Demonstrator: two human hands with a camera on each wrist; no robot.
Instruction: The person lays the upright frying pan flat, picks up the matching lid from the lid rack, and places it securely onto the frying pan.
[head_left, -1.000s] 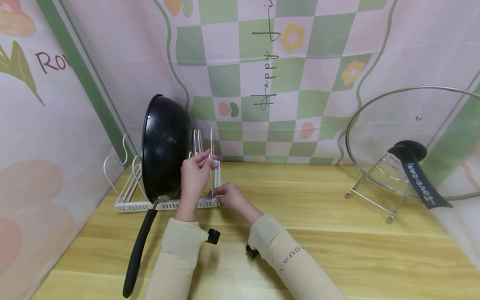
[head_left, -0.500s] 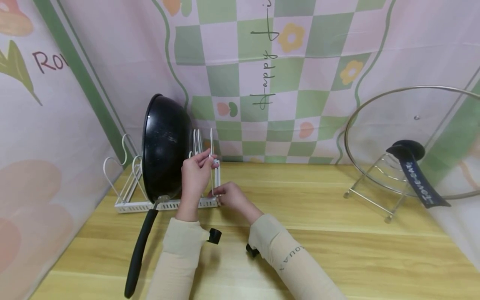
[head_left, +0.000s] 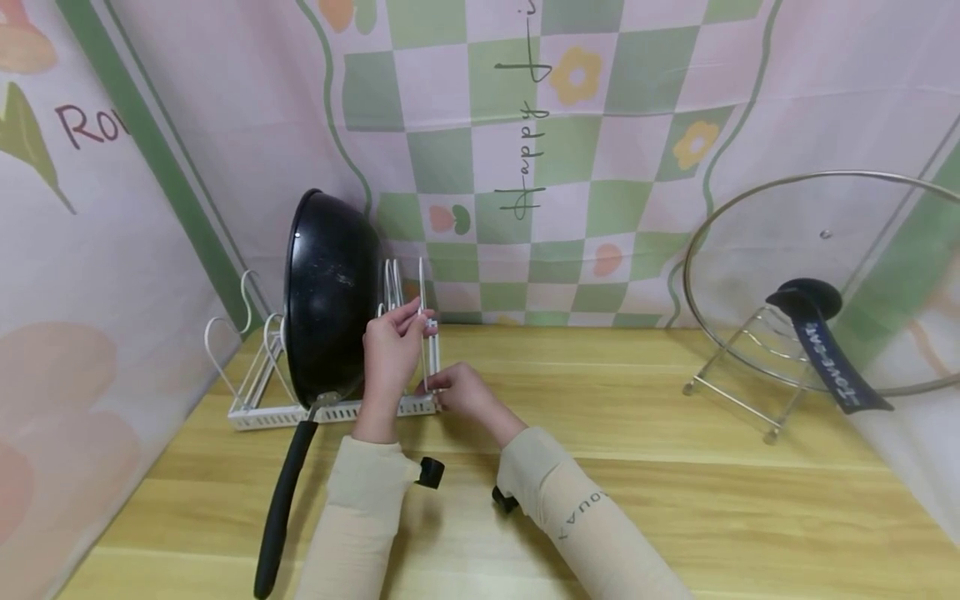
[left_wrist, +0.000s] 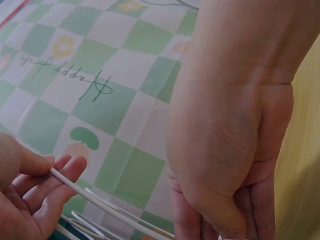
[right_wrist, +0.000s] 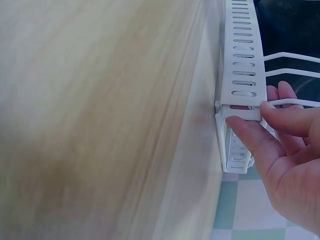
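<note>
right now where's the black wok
In the head view the black wok stands on edge in the white wire rack at table's left, just left of the left hand.

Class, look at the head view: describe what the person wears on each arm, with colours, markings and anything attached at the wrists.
Both hands are bare. The left sleeve is long, plain and cream-beige. The right sleeve matches it and carries small dark lettering along the forearm, too small to read fully. A small black device sits at the left wrist, and another black device shows under the right wrist.
</note>
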